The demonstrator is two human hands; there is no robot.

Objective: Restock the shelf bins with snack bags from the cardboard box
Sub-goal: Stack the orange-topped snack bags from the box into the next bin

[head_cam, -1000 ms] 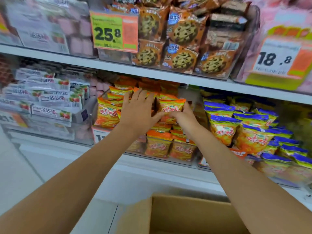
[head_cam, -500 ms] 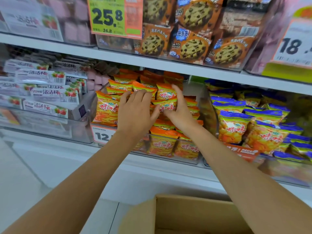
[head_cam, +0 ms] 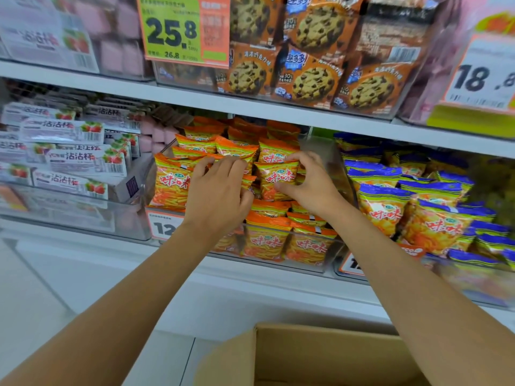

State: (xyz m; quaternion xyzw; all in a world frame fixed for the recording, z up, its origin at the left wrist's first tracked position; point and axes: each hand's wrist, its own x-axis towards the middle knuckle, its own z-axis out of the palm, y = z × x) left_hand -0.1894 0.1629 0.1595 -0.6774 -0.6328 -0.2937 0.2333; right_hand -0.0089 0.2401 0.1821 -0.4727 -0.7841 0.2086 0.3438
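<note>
Atop the heap in the clear plastic shelf bin [head_cam: 324,154], the right hand [head_cam: 312,185] pinches an orange crinkled snack bag [head_cam: 274,179] just beside the left hand [head_cam: 217,196], whose curled fingers touch neighbouring bags [head_cam: 237,150], grip unclear.

my left forearm [head_cam: 125,302] and right forearm [head_cam: 418,288] are bare along all the length that shows. they are smooth and slim, thickest at the lower edge and narrowing to the wrists. my left hand [head_cam: 220,196] and right hand [head_cam: 309,188] are bare as well, with slender fingers and rounded knuckles.
</note>
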